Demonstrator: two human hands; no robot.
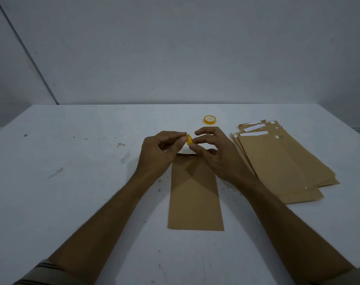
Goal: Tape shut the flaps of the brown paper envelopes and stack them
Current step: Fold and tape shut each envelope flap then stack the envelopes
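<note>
A small yellow tape roll [189,139] was held up between the two hands, the left hand [160,149] pinching it at its left rim with thumb and forefinger and the right hand [214,153] curled round its other side. Whether a free end of tape had been lifted could not be made out. Directly beneath the hands lay one brown envelope [195,194], flat on the white table [72,182] with its long side running away from the person. Its far end, where the flap is, was partly hidden by the fingers, so I could not tell how the flap sat. A second tape roll [209,119] lay flat beyond the hands, and to the right sat a loosely fanned pile of envelopes [277,161] with white strips showing at their far ends. The likely trouble from here seemed to be the tape itself. A thin clear strip peeled from so small a roll could curl back and stick to a finger or to itself — and with both hands busy in the air nothing pinned the envelope, so the flap might spring up or the strip land crooked.
</note>
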